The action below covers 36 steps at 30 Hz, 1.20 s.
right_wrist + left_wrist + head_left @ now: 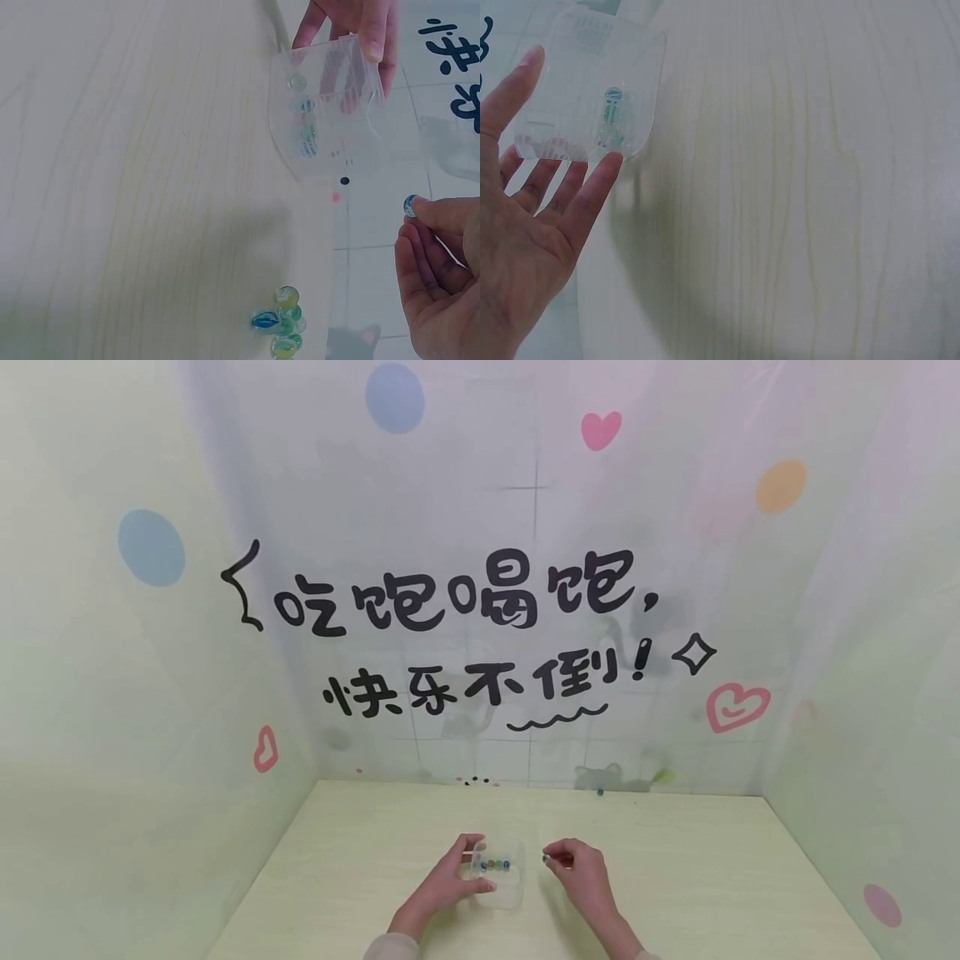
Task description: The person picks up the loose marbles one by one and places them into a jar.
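My left hand [457, 877] grips a clear plastic box [512, 897] from its left side, thumb and fingers spread around the walls. Several glass marbles [495, 865] lie in a row inside the box; the right wrist view shows these marbles [306, 112] through the clear wall. Just right of the box, my right hand [585, 870] pinches a blue and white marble [410, 205] between thumb and fingertips, apart from the box. In the right wrist view, a cluster of loose marbles [286, 322], green, yellow and blue, lies on the table; the right hand hides it in the head view.
The pale wood-grain table [360, 827] ends at a printed back curtain [465, 752] with dark lettering. Light side curtains stand at the left [150, 777] and right [862, 760]. A small round dark thing [600, 792] shows at the table's back edge.
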{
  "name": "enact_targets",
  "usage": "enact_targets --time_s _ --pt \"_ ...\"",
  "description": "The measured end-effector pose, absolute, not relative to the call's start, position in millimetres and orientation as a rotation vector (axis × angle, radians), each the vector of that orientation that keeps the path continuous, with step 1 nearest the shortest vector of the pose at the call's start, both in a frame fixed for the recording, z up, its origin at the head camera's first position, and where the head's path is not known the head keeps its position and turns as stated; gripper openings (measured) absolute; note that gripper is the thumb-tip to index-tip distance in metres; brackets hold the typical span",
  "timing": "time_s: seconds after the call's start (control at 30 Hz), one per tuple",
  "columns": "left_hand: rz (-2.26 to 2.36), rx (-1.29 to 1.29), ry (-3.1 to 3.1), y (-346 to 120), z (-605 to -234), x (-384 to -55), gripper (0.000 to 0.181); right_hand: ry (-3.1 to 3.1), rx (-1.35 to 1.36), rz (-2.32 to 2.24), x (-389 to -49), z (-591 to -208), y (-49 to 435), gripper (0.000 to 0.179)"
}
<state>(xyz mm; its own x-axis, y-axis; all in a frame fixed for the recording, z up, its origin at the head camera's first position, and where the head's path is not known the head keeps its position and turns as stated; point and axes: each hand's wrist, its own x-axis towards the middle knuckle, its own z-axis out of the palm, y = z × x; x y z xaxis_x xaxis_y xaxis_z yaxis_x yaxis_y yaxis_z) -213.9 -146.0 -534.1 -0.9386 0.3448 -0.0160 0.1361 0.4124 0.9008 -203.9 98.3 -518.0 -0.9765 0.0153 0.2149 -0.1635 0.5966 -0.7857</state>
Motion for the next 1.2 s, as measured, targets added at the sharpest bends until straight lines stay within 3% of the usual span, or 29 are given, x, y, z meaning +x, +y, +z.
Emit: enact_targets --time_s 1.2 --pt "1.563 0.419 2.455 -146.8 -542.8 -218.3 0.078 -2.600 0.259 1.354 -200.7 -516.3 80.2 0.013"
